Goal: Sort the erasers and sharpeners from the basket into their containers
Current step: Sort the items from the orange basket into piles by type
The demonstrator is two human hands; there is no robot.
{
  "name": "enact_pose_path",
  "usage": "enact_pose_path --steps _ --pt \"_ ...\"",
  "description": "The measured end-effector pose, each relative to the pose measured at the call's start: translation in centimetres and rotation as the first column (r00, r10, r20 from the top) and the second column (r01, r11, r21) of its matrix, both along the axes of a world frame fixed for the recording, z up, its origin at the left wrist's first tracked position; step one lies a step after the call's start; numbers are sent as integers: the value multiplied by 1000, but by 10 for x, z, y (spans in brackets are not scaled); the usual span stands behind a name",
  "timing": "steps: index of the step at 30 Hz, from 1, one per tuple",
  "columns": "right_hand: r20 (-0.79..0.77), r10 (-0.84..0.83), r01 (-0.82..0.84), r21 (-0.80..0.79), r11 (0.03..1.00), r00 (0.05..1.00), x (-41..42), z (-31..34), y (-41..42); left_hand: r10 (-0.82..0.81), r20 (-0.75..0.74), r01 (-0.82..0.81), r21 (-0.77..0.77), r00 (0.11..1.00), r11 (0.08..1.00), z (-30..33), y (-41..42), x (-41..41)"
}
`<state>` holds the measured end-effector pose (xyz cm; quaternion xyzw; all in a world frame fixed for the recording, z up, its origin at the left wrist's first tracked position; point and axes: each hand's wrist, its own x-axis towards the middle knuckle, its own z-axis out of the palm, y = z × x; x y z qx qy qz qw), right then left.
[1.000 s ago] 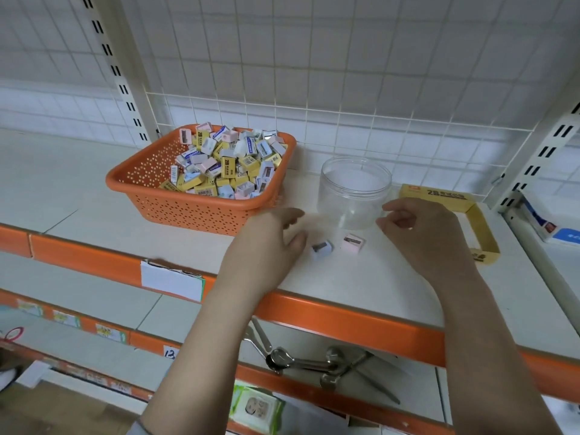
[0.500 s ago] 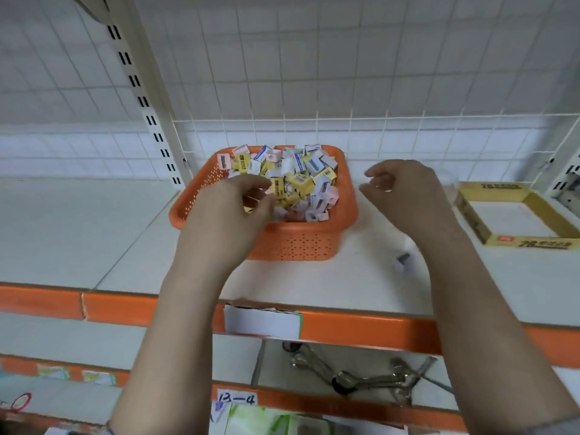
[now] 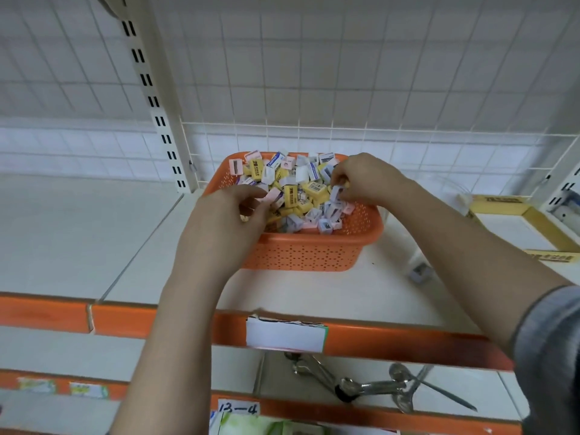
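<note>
An orange basket [image 3: 314, 249] full of yellow erasers [image 3: 290, 193] and pink, blue and white sharpeners stands mid-shelf. Both my hands are inside it. My left hand [image 3: 224, 224] pinches a pink sharpener [image 3: 272, 195] at the left of the pile. Over the right side, my right hand [image 3: 368, 180] pinches a pale blue sharpener [image 3: 335, 193] between thumb and fingertips. A yellow cardboard box [image 3: 550, 255] sits open at the right. The clear jar [image 3: 452, 186] is mostly hidden behind my right forearm. One grey-blue sharpener [image 3: 420, 273] lies loose on the shelf beside the basket.
A white wire grid [image 3: 314, 133] backs the shelf and a slotted upright [image 3: 163, 127] stands at the left. The orange front edge carries a white label [image 3: 284, 335]. Metal tongs [image 3: 361, 384] lie on the lower shelf.
Both hands moved from the loose sharpeners by the jar to the basket and into the pile, each taking hold of a sharpener. The view swung left and centred on the basket.
</note>
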<state>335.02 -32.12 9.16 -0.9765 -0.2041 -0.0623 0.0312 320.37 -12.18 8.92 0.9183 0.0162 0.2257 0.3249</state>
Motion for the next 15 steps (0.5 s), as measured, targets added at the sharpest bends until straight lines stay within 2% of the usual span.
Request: enact_pose_path --steps 8,12,15 --pt "70 15 -16 23 1000 997 1 2 -3 -8 -11 8 42 1000 999 -4 -1 11" --pt "130 -84 48 264 963 988 -14 9 -24 -49 -61 55 112 997 992 2 -4 29" --pt "155 -195 96 489 867 968 -38 7 -44 -174 -131 196 176 976 965 10 -15 52"
